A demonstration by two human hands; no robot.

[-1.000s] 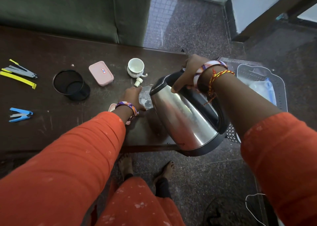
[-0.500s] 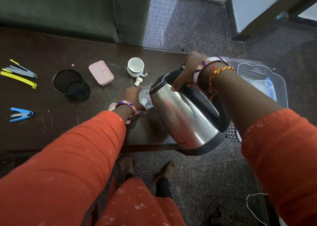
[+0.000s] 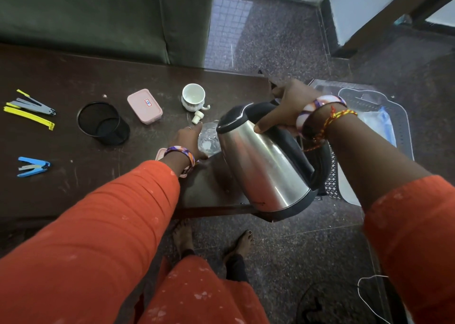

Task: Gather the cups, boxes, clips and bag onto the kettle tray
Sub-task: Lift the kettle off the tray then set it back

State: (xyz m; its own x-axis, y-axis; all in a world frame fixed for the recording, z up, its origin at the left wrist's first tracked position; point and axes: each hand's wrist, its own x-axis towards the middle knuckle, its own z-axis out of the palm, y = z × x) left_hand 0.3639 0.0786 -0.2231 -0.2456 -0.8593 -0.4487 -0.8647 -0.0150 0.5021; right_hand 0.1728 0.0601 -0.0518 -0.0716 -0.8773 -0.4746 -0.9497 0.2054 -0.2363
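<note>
My right hand (image 3: 285, 107) grips the black handle of a steel kettle (image 3: 266, 161), which is tilted with its spout over a clear glass cup (image 3: 208, 139). My left hand (image 3: 188, 139) holds that glass on the dark table. A white cup (image 3: 193, 96) and a small white stopper (image 3: 197, 117) stand just behind it. A pink box (image 3: 144, 106) lies to the left, and another pink box (image 3: 161, 154) peeks out under my left wrist. Yellow and grey clips (image 3: 29, 109) and a blue clip (image 3: 33, 166) lie at far left. The tray (image 3: 403, 129) at right holds a plastic bag (image 3: 379, 126).
A black mesh pen holder (image 3: 103, 123) stands between the clips and the pink box. A green sofa (image 3: 98, 18) backs the table. My bare feet stand on the stone floor below the table's front edge. A white cord (image 3: 369, 296) lies on the floor at lower right.
The kettle has tipped a little further toward the glass cup and shifted slightly left. My left hand stays on the glass.
</note>
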